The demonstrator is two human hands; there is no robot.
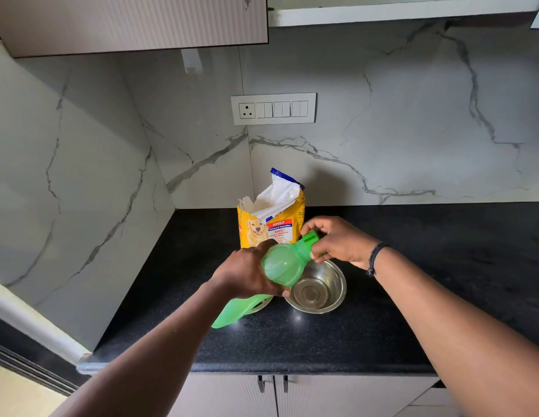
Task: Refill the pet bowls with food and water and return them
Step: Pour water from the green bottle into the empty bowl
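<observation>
At frame centre, above steel bowl on bench: green bottle tilted in left hand, right hand gripping cap, presumably for pouring.

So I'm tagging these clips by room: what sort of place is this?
Most likely a home kitchen: a black stone countertop with cabinet doors below, a marble-look backsplash carrying a socket-and-switch panel, and a wall cabinet overhead.

counter right of bowl free; food bag blocks behind.
</observation>
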